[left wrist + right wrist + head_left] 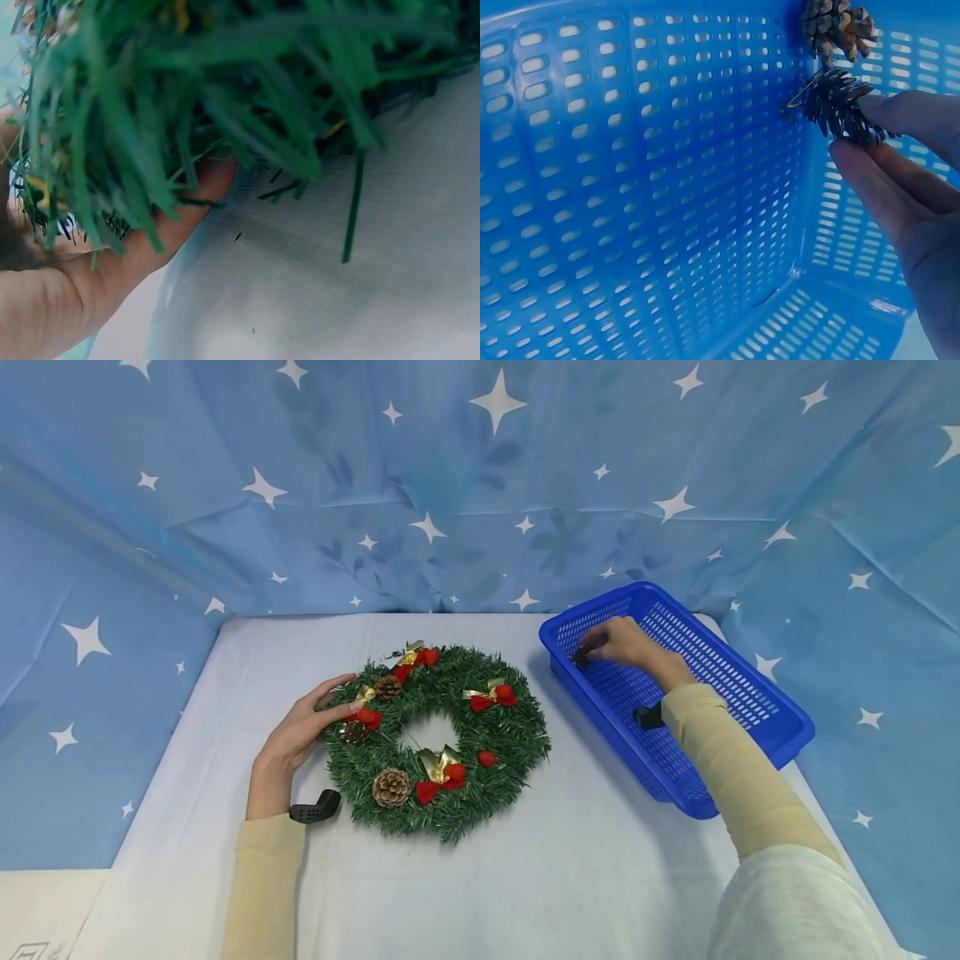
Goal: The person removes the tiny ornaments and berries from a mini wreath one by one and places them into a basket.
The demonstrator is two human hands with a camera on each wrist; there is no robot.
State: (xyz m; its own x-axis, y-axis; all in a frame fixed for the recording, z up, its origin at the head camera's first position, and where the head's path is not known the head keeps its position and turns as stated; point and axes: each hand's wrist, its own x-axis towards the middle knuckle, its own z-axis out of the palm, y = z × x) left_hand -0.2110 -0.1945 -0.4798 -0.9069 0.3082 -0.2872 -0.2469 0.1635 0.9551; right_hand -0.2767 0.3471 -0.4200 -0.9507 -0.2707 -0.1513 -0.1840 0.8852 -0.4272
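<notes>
1. By the right hand (626, 646), in the right half of the head view, a dark pine cone (845, 110) was pinched between thumb and fingers, inside the blue basket (720, 677), near its upper-left end
2. At the top of the right wrist view, a brown pine cone (834, 30) was seen just beside it (whether the two were touching could not be told)
3. Left of centre in the head view, the green wreath (519, 747) was laid flat on the white cloth (525, 893), trimmed with red-and-gold bows (428, 791)
4. The wreath's left edge was touched by the left hand (296, 731), its thumb and fingers spread nearly straight; the hands were set well apart
5. Across the top, a blue backdrop (450, 460) was patterned with white stars
</notes>
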